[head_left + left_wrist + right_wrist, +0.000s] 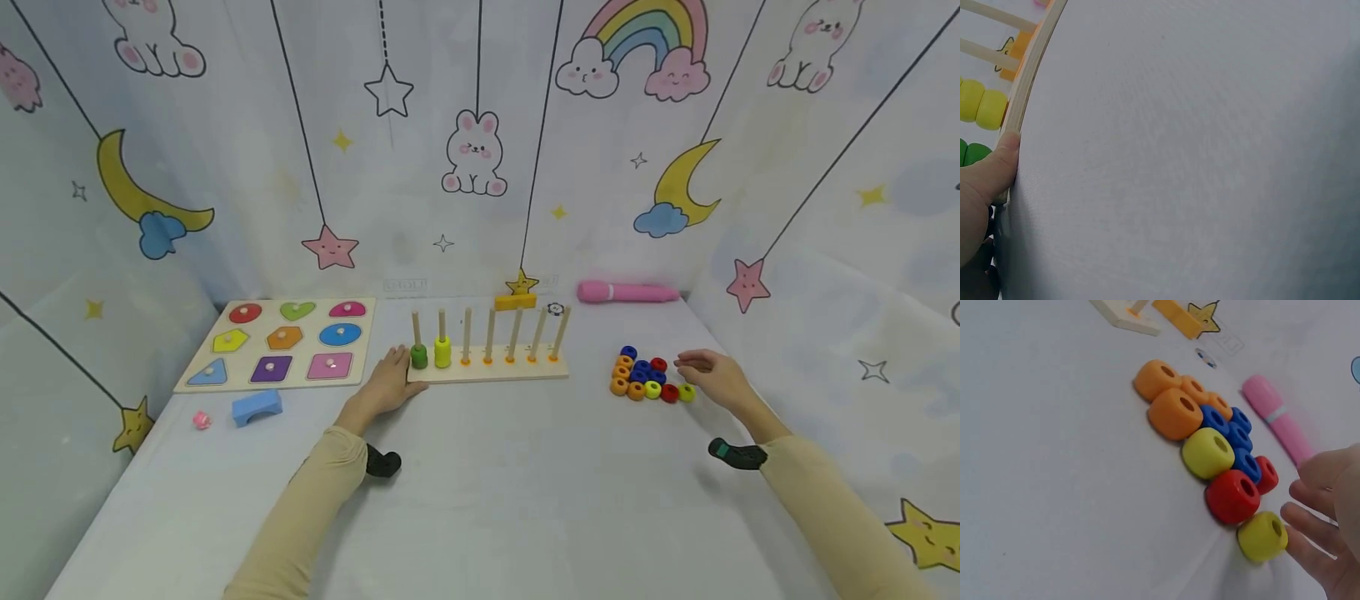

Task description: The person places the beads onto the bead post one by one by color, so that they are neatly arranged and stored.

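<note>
The head view is bright and evenly lit, with soft, faint shadows on the white worktop (pixel 525 492) beside both sleeves (pixel 307 517). The left wrist view is dimmer and greyer, darkening toward its right edge. In the right wrist view the beads (pixel 1205 456) look fairly crisp, the pink pen (pixel 1289 432) softer.

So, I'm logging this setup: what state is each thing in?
Peg board: five pegs bare, two beaded
Left hand: touching peg board's left end
Loose beads: grouped, unthreaded
Right hand: empty, beside loose beads
Shape puzzle: completely filled
Blue arch block: lying loose
Yellow block: lying loose
Pink rod: lying flat
Pink trinket: lying loose
</note>
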Demonstrator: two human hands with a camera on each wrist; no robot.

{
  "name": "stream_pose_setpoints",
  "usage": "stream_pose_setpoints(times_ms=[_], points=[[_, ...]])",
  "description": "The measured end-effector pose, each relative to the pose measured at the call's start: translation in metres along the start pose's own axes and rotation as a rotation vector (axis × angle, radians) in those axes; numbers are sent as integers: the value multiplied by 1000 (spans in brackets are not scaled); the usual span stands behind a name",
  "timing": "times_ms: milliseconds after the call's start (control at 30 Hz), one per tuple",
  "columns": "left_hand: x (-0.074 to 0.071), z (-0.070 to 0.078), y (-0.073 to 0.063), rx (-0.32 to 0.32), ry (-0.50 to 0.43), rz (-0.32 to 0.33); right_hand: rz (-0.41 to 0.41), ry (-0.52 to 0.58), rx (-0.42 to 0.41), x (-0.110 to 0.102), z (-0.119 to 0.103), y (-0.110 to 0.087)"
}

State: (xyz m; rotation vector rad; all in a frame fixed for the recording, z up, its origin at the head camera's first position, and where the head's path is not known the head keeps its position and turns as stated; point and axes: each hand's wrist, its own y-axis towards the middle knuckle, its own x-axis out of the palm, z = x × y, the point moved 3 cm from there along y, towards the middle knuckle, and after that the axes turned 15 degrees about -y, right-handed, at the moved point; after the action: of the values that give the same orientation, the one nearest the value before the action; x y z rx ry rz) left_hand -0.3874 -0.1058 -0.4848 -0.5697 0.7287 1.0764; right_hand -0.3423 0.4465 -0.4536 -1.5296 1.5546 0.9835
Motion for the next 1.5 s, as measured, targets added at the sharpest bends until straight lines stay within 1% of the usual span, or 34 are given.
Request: stream_pose_setpoints(times_ms=[33, 67, 133, 200, 300, 433, 533, 633, 733, 867, 967, 1067, 1167, 1300, 1500], points=[[0, 0, 0, 0, -3, 0, -20, -5, -1, 2, 3, -3], [0, 1, 0, 2, -1, 1, -44, -11, -23, 4, 5, -7], [0, 1, 0, 2, -1, 0, -75, -12, -37, 8, 8, -13], [0, 1, 0, 6, 1, 1, -96, 1, -53, 11, 11, -18], [1, 1, 1, 5, 6, -6, -102, 1, -87, 14, 11, -26], [2, 1, 2, 8, 0, -1, -94, -28, -135, 13, 7, -34], [0, 2, 1, 23, -11, 11, -76, -85, -124, 10, 3, -35], [-2, 2, 0, 26, -7, 24, -66, -141, -107, 8, -1, -32], [-3, 0, -1, 22, 7, 22, -48, -158, -111, 6, -5, -29], [-2, 1, -3, 28, -1, 8, 6, -159, -127, 0, -8, -25], [0, 2, -2, 36, -2, 6, 54, -164, -130, -5, -15, -18], [1, 1, -2, 32, -1, 10, 89, -145, -138, -8, -31, -5], [0, 0, -2, 22, -1, 11, 133, -95, -159, -11, -55, 14], [1, -2, -1, 17, -6, 14, 200, -32, -235, -15, -99, 37], [3, -3, 1, 11, 0, 4, 229, 69, -316, -16, -174, 65]])
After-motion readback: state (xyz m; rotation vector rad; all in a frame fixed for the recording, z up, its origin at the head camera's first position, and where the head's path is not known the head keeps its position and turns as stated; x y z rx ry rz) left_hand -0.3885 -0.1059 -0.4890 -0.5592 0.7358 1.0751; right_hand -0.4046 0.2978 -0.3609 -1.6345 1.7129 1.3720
